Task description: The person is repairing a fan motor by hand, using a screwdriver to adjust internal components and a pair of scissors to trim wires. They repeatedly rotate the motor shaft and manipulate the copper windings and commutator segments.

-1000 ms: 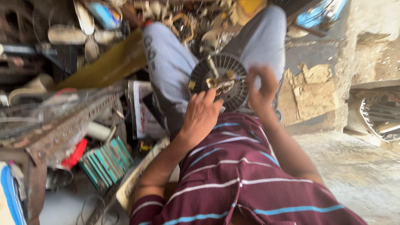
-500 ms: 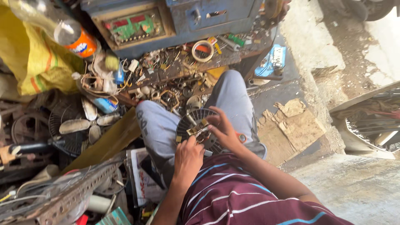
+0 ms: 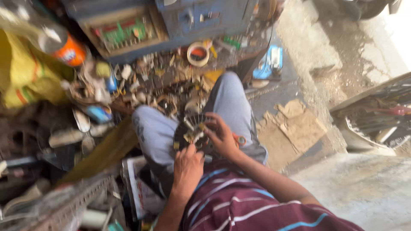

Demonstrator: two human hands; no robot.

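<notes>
— Clutter fills the upper left of the frame: a blue cabinet (image 3: 201, 19), a yellow sack (image 3: 23, 72), scattered scrap. Where is your work?

— Your round dark motor part (image 3: 192, 132) rests on your lap at mid-frame, on your grey trousers (image 3: 229, 107).

— And your hands?

— Your right hand (image 3: 222, 137) curls over its right edge, fingers gripping it. Your left hand (image 3: 187, 169) presses against its lower rim, fingers bent; the blur hides whether it grips.
</notes>
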